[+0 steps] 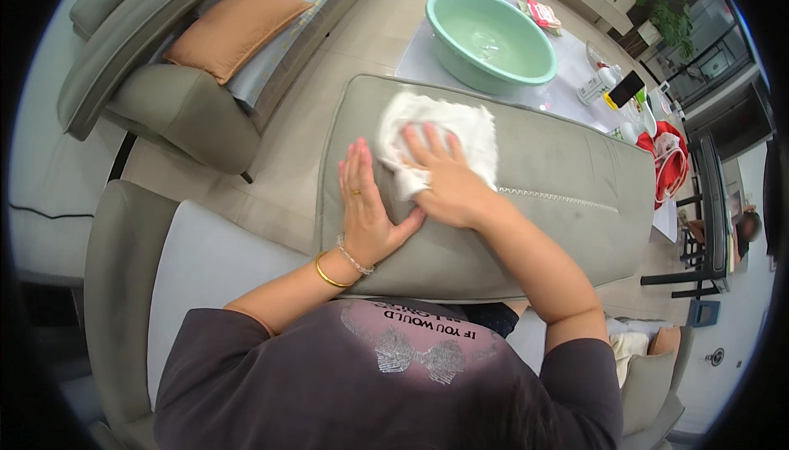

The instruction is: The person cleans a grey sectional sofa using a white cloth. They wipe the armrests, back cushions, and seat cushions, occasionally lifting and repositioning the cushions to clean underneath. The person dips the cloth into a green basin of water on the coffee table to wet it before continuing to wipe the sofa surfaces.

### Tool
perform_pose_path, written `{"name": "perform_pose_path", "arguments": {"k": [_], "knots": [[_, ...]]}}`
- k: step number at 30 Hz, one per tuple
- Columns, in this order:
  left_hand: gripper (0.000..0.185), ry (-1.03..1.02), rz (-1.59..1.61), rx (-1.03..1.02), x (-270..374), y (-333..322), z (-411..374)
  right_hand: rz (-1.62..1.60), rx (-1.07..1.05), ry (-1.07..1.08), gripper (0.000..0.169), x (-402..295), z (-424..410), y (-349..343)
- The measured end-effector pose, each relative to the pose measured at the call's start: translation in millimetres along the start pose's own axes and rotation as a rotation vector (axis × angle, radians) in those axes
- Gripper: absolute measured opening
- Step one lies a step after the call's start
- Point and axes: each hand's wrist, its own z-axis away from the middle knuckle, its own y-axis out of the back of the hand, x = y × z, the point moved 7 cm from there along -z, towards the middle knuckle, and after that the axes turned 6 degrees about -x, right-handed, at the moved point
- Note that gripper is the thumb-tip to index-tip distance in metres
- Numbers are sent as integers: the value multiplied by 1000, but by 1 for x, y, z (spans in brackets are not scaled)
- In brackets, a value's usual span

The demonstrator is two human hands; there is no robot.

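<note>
A large grey-green sofa cushion point(555, 240) with piped edges lies in front of me, close against my body. A white zigzag line of stitching point(558, 198) runs along its surface. My right hand point(447, 185) is spread on a white cloth point(471, 123), pressing it to the cushion near its far left part. A fold of the cloth bunches up by the thumb side of that hand. Beside it, my left hand point(370, 209) rests on the cushion's left part with the thumb stretched out, holding nothing. The cloth and right fingers are slightly blurred.
Beyond the cushion, a green plastic basin point(493, 43) of water stands on a covered table point(416, 58). White bottles point(598, 85), a dark phone-like device point(625, 89) and a red bag point(672, 160) are farther right. A sofa point(185, 120) with an orange pillow point(240, 31) stands left. Another person sits far right.
</note>
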Motion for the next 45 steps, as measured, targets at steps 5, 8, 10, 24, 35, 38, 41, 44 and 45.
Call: {"name": "perform_pose_path", "arguments": {"k": [5,8,10,24,35,38,41,44,45], "knots": [[107,-16,-7,119,-3,9,-8,116,67,-126,52,12,-112,2],[85,26,183,196,-17,26,-3,27,-44,-127,56,0,-109,10],[66,170,419,319,-38,37,10,3,-93,12,59,-18,-74,7],[55,165,795,471,-65,19,7,179,259,-179,58,-18,-30,1],[55,151,610,296,-42,13,0,168,232,-1087,54,210,175,2],[54,163,532,285,-48,12,0,-271,141,-818,54,147,115,3],[54,170,518,270,-51,10,-5,-54,325,-268,60,-4,34,-13],[49,232,734,348,-73,19,2,-174,83,109,56,-87,8,-18],[47,256,849,391,-83,24,6,-353,-4,115,55,-89,6,-20]]}}
